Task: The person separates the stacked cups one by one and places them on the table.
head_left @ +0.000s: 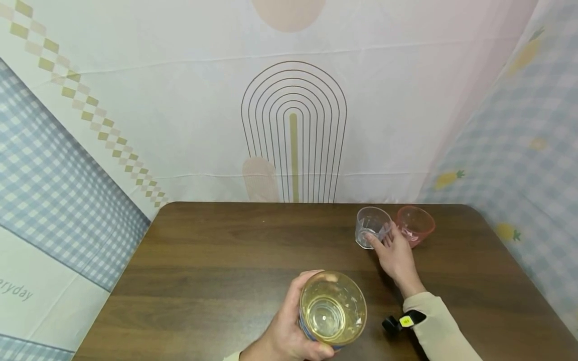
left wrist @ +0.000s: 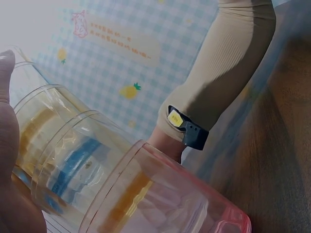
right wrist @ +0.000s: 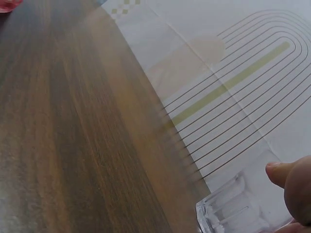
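Note:
My left hand (head_left: 293,321) grips a stack of nested clear plastic cups (head_left: 334,311) above the front of the table, fingers and thumb around its side. The yellowish top cup's open mouth faces the head camera. In the left wrist view the tilted stack (left wrist: 73,170) shows several rims and a pink cup (left wrist: 194,204) at its lower end. Farther back, my right hand (head_left: 399,258) holds a clear faceted cup (head_left: 363,231) by its right side, thumb in front. A pink clear cup (head_left: 419,223) stands just right of it, partly behind my fingers.
Underneath is a dark wooden table (head_left: 203,265), its back edge against a patterned white cloth (head_left: 189,125). Checked cloths hang at the left (head_left: 58,165) and right (head_left: 519,175). A black band device (head_left: 402,322) sits on my right wrist.

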The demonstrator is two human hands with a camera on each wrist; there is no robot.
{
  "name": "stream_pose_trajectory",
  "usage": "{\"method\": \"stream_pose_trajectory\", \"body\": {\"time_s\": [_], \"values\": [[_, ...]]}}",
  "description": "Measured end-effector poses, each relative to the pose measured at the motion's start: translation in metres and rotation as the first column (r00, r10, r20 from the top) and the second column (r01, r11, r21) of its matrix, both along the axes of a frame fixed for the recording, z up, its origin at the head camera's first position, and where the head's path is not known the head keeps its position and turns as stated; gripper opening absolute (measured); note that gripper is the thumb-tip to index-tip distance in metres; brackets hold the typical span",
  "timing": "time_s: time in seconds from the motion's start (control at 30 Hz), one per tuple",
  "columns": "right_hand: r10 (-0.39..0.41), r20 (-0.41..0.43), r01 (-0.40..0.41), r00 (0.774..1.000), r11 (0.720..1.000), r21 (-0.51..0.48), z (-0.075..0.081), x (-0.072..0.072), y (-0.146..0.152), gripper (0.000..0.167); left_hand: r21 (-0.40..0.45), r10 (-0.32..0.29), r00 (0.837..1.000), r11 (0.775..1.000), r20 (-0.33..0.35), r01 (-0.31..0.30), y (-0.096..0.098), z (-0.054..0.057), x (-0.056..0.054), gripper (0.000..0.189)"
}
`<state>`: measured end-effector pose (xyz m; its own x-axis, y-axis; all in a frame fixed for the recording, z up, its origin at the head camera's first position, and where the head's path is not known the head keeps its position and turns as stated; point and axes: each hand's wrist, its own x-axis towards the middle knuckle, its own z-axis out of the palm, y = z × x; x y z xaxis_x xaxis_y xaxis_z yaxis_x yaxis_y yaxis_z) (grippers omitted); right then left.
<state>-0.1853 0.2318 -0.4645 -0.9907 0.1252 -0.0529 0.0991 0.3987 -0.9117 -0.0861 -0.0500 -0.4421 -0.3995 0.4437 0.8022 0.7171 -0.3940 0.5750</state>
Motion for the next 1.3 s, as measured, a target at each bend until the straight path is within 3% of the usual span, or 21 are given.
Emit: {"method": "stream_pose_trajectory", "body": {"time_s": [0.2, 0.47, 0.63, 0.83, 1.03, 1.17, 1.3], "values": [[0.006, -0.025, -0.005, 1.0, 0.999, 0.037, 0.007, 0.011, 0.001, 0.086, -0.007, -0.004, 1.0, 1.0, 0.003, 0.004, 0.0, 0.002, 0.0, 0.101], [0.004, -0.02, -0.004, 1.0, 1.0, 0.002, 0.019, 0.028, 0.001, 0.089, -0.022, 0.007, 1.0, 1.0, 0.003, -0.007, -0.001, 0.004, 0.001, 0.101], [-0.004, -0.075, 0.006, 0.997, 1.0, 0.019, 0.028, 0.038, 0.002, 0.084, -0.023, -0.023, 0.998, 0.999, 0.064, 0.025, -0.002, 0.003, 0.004, 0.107], [-0.066, -0.156, 0.071, 0.986, 0.997, 0.026, 0.036, 0.051, 0.001, 0.071, -0.074, 0.006, 0.998, 0.997, 0.066, -0.001, -0.006, 0.0, 0.006, 0.117], [-0.085, -0.318, 0.086, 0.944, 0.996, -0.012, 0.041, 0.062, -0.007, 0.046, -0.141, 0.038, 0.992, 0.99, 0.119, -0.021, -0.011, -0.001, 0.008, 0.117], [0.02, -0.437, -0.028, 0.899, 1.0, -0.011, 0.043, 0.069, -0.012, 0.035, -0.198, 0.075, 0.984, 0.979, 0.162, -0.042, -0.015, -0.001, 0.01, 0.116], [0.12, -0.495, -0.146, 0.861, 0.989, -0.014, 0.047, 0.075, -0.015, 0.032, -0.235, 0.106, 0.98, 0.97, 0.17, -0.065, -0.017, -0.003, 0.01, 0.117]]}}
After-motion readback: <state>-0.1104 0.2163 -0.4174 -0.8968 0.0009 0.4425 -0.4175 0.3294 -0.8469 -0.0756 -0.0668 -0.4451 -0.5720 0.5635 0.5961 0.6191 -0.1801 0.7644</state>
